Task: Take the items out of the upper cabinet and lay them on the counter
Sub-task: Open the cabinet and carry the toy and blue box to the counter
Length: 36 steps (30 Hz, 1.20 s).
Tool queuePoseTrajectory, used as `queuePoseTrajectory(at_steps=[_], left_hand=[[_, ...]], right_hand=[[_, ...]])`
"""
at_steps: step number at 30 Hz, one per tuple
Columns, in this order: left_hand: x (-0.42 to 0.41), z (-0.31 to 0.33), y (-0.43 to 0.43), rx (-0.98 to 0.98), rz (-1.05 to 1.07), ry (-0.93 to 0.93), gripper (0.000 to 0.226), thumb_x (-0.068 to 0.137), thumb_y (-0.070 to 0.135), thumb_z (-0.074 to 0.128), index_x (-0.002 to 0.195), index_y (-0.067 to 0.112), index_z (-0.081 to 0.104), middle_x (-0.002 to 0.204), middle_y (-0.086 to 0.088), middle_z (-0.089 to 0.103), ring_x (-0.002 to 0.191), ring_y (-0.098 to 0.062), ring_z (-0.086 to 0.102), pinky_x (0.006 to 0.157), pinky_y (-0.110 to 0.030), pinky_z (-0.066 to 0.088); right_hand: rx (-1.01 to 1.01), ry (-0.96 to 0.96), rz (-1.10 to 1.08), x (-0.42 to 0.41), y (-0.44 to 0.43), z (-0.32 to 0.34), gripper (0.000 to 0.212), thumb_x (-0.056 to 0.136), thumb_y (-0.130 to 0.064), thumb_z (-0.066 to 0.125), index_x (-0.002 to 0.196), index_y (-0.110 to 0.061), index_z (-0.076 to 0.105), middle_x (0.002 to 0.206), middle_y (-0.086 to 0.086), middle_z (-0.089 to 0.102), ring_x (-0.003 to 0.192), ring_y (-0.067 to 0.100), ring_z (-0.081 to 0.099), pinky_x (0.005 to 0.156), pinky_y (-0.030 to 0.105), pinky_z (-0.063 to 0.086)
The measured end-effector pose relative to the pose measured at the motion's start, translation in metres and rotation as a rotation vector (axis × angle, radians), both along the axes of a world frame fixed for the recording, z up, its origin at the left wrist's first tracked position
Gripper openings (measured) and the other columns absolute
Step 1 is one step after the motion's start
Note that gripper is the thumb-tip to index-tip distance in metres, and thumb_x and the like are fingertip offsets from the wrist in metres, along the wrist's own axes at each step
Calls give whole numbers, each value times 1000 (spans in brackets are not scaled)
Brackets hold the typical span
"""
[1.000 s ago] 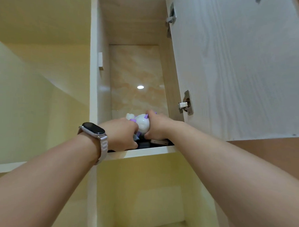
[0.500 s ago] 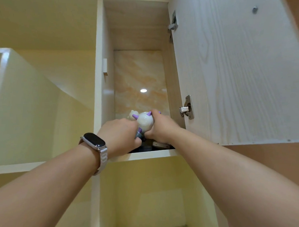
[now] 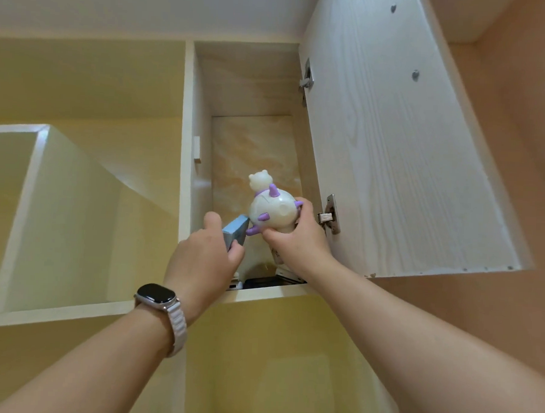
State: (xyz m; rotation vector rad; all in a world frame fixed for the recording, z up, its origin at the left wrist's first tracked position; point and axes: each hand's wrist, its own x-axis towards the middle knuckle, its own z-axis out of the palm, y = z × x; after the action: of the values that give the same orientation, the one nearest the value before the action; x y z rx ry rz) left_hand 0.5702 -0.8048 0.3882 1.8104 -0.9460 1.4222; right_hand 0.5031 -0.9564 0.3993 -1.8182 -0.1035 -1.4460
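I look up into the open upper cabinet (image 3: 203,109). My right hand (image 3: 298,238) grips a round white toy figure (image 3: 272,212) with purple knobs and a small eared head, lifted above the cabinet's shelf edge (image 3: 261,294). My left hand (image 3: 203,259), with a watch on its wrist, holds a light blue flat box (image 3: 236,229) just left of the toy. Dark and white items (image 3: 261,280) lie low on the shelf behind the hands, mostly hidden.
The white wood-grain cabinet door (image 3: 392,149) stands open on the right, with hinges (image 3: 328,213) close beside my right hand. A pale yellow open compartment (image 3: 77,213) lies to the left, and another recess (image 3: 273,362) sits below the shelf.
Both hands have risen from the shelf. The toy figure is now lifted clear and more exposed, and the blue box has come into view in my left hand.
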Motion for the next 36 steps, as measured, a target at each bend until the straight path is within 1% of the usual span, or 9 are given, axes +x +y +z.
queuePoseTrajectory(at_steps=[6, 9, 13, 18, 21, 23, 28, 30, 36], left_hand=[[-11, -19, 14, -226, -173, 140, 25, 83, 27, 60, 90, 16, 38, 70, -2, 56, 61, -22, 54, 52, -34, 42], [-16, -24, 18, -321, -307, 231, 28, 80, 24, 63, 94, 16, 40, 77, 0, 57, 65, -21, 59, 54, -38, 49], [-17, -35, 20, -347, -508, 336, 44, 78, 20, 66, 117, 23, 44, 94, 6, 62, 75, -11, 64, 55, -27, 51], [-22, -53, 28, -295, -778, 438, 85, 66, 29, 61, 145, 27, 31, 105, 11, 57, 87, -12, 66, 68, -33, 57], [-22, -62, 33, -264, -991, 522, 74, 66, 23, 60, 137, 23, 42, 108, 6, 64, 89, -12, 68, 68, -37, 59], [-22, -69, 36, -206, -1129, 604, 50, 69, 16, 61, 119, 18, 55, 101, 0, 69, 86, -19, 70, 67, -40, 61], [-20, -87, 50, -168, -1379, 736, 32, 83, 8, 61, 108, 24, 49, 100, 3, 65, 75, -10, 71, 55, -28, 57], [-19, -100, 54, -141, -1452, 790, 31, 87, 8, 59, 110, 26, 48, 102, 4, 65, 73, -7, 70, 53, -26, 56], [-22, -153, 49, -30, -1628, 947, 34, 89, 6, 57, 102, 35, 44, 104, 2, 69, 81, -12, 72, 60, -31, 58]], right_hand=[[47, -77, 193, -12, 9, -11, 55, 74, -35, 78, 116, -37, 43, 100, -9, 68, 82, 13, 67, 53, 26, 52], [54, -127, 236, -18, 12, -16, 55, 75, -36, 80, 117, -37, 45, 99, -11, 69, 88, 7, 68, 58, 24, 51], [42, -188, 241, -27, 20, -32, 60, 78, -26, 81, 125, -31, 45, 105, -11, 69, 92, 1, 68, 74, 28, 57], [20, -264, 207, -49, 46, -52, 58, 82, -11, 77, 130, -19, 44, 113, -1, 69, 100, 10, 68, 76, 28, 58], [41, -268, 120, -65, 65, -59, 50, 86, -16, 75, 125, -25, 46, 92, -19, 71, 81, -2, 67, 54, 31, 56], [62, -267, 51, -73, 80, -64, 53, 81, -27, 77, 125, -26, 47, 95, -12, 70, 77, 2, 65, 46, 32, 50], [141, -269, -137, -84, 115, -84, 57, 71, -37, 75, 123, -30, 51, 103, 2, 69, 79, 13, 65, 52, 39, 53], [184, -283, -193, -91, 125, -96, 59, 69, -41, 76, 122, -33, 51, 105, 3, 69, 85, 18, 66, 59, 53, 57], [217, -250, -399, -121, 154, -143, 56, 73, -41, 71, 125, -40, 52, 110, 6, 70, 102, 36, 66, 72, 61, 55]])
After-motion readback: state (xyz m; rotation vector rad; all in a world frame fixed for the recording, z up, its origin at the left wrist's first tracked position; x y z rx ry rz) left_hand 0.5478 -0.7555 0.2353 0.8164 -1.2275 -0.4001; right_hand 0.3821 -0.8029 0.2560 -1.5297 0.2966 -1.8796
